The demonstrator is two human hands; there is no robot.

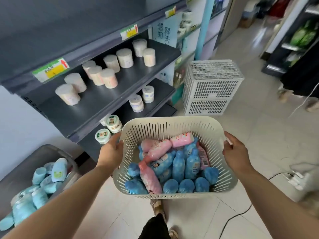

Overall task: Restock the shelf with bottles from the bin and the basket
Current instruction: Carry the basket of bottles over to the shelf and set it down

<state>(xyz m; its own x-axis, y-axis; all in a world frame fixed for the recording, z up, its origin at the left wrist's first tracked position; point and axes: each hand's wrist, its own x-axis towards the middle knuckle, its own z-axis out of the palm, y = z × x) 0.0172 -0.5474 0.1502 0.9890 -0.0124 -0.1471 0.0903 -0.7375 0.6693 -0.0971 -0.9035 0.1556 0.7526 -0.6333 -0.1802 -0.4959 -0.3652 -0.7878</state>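
Fingers of left hand (pixel 111 151) and right hand (pixel 235 151) clamp the cream slotted basket (pixel 172 120); its pink and blue bottles (pixel 177 167), like those in the grey bin (pixel 34 156), await shelving.

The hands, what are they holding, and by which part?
The basket, by its rim: the left hand grips the left edge, the right hand the right edge.

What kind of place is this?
Probably a small shop: dark metal shelves with yellow-green price labels carry pale round tubs, and a white slotted plastic basket holds pink and blue bottles.
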